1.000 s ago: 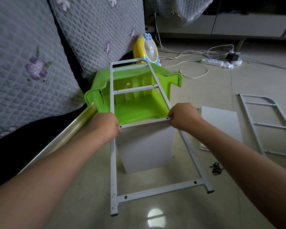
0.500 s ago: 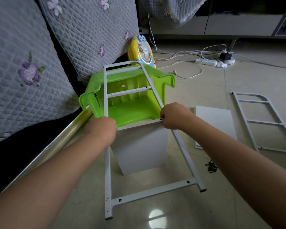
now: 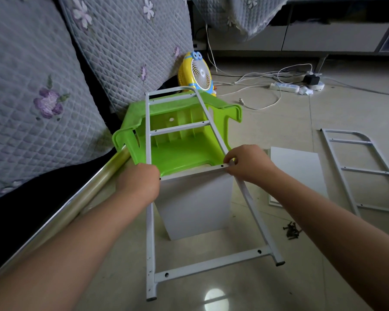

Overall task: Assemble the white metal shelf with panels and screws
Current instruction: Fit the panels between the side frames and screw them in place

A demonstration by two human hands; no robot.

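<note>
Two white metal ladder-shaped side frames show: one [image 3: 150, 232] under both hands, one [image 3: 361, 170] flat on the floor well to the right of the right hand [image 3: 248, 163]. Two white flat rectangular panels show: one [image 3: 194, 204] just below the left hand [image 3: 139, 184], one [image 3: 298, 169] beside the right hand. There is one small heap of dark screws [image 3: 292, 230], one green plastic stool [image 3: 180, 140], one yellow round fan [image 3: 197, 74] and one white power strip [image 3: 284, 87].

Both forearms reached forward, well apart. The left hand [image 3: 138, 184] was curled, knuckles up. The right hand [image 3: 247, 163] pinched with bent fingertips [image 3: 228, 162].
</note>
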